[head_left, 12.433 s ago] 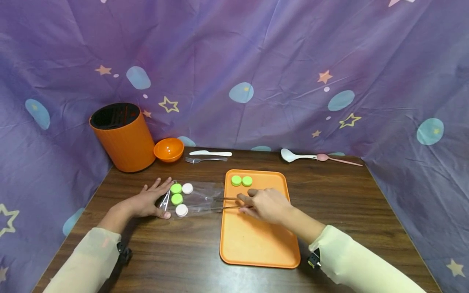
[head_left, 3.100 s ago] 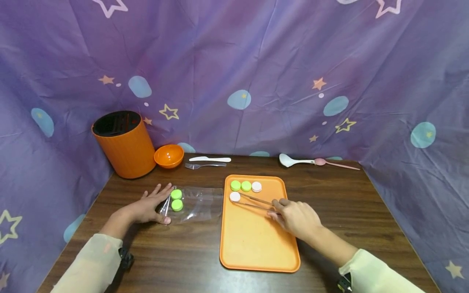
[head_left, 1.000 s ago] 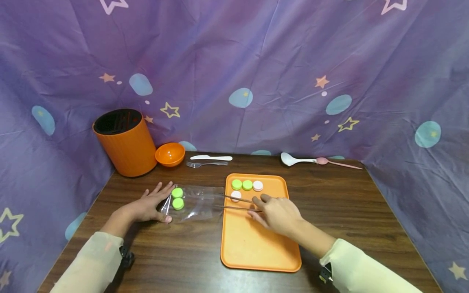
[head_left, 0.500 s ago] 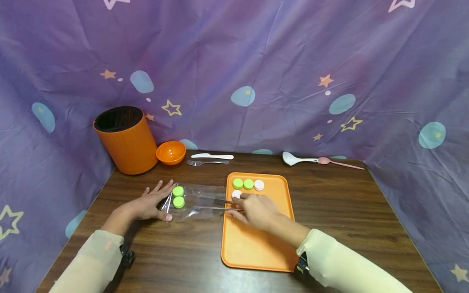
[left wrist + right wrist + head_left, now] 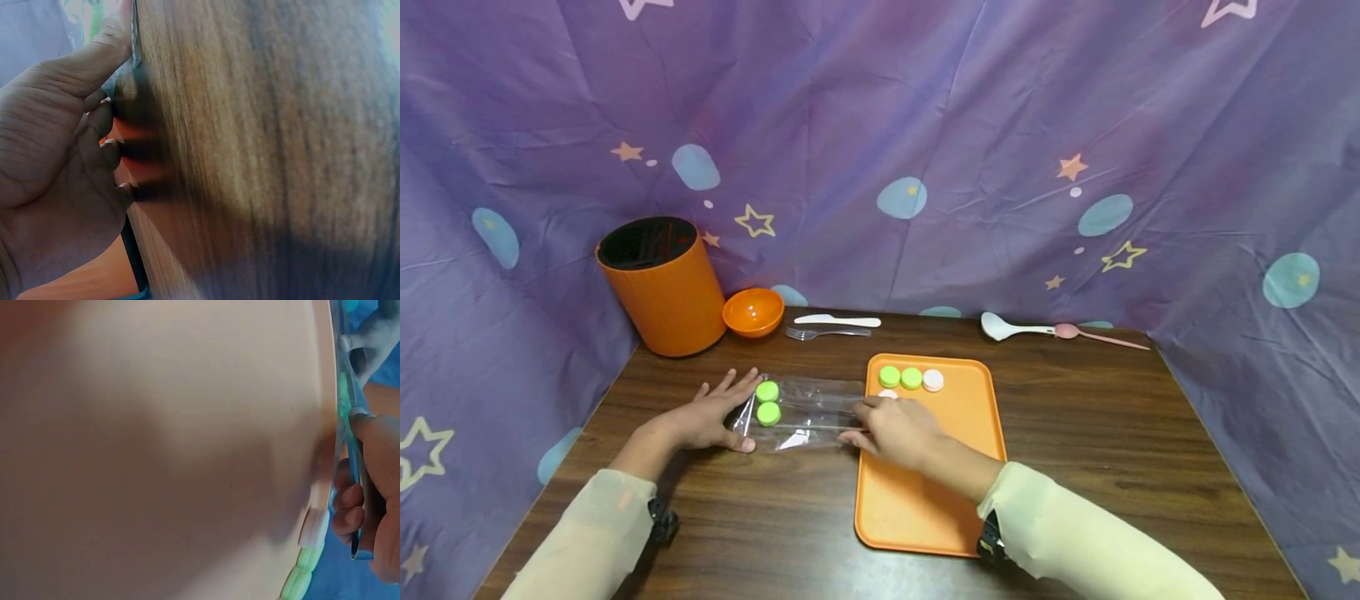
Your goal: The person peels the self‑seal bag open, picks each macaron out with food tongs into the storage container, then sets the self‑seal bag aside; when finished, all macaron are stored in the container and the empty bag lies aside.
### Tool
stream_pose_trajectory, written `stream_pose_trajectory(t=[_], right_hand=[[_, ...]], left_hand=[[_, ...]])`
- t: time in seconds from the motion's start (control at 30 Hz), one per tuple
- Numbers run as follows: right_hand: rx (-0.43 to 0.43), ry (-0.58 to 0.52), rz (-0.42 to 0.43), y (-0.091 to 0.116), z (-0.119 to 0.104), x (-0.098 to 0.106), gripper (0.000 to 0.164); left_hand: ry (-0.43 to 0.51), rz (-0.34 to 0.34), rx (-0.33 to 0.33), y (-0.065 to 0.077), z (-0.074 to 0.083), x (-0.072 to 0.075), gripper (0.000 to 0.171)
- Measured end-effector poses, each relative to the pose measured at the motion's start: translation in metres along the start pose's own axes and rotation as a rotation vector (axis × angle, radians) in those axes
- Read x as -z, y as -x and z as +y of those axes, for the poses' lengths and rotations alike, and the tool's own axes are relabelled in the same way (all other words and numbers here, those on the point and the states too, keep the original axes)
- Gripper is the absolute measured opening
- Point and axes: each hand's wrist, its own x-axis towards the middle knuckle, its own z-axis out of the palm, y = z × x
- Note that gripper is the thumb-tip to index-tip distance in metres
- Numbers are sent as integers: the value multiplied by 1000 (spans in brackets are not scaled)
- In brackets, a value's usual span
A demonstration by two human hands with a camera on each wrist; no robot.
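My left hand [image 5: 703, 421] lies with spread fingers at the left end of a clear plastic bag [image 5: 820, 392], thumb and fingertips pressing its edge. Two round, green macaron-like pieces [image 5: 767, 402] are inside the bag near that hand. My right hand [image 5: 898, 429] grips metal tongs [image 5: 362, 553], whose arms reach left into the bag towards the green pieces. Under the right forearm is an orange tray [image 5: 925, 517]. Two green pieces and a white piece [image 5: 933, 380] stand in a row at its far end; another white piece [image 5: 888, 394] is partly hidden by the right hand.
An orange knife block [image 5: 662, 287] and an orange bowl [image 5: 753, 312] stand at the back left. A white knife [image 5: 838, 320] and a clear fork [image 5: 827, 333] lie beside them. At the back right are a white ladle [image 5: 1000, 326] and a pink spoon [image 5: 1067, 331].
Two white pieces have gone from the bag to the tray since the oldest frame. Lately my right hand has moved left with the tongs, deeper into the bag. My left hand stays put.
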Motion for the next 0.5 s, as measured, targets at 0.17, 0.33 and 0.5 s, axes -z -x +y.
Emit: stream_pose_trajectory(t=[0.17, 0.33, 0.5], right_hand=[[25, 8, 4, -3, -3, -1, 43], [35, -6, 30, -1, -3, -3, 39], [44, -8, 60, 3, 0, -2, 36]], left_hand=[[-15, 16, -12, -8, -17, -6, 127], [-35, 41, -35, -23, -51, -15, 134], [-22, 35, -28, -21, -47, -14, 134]])
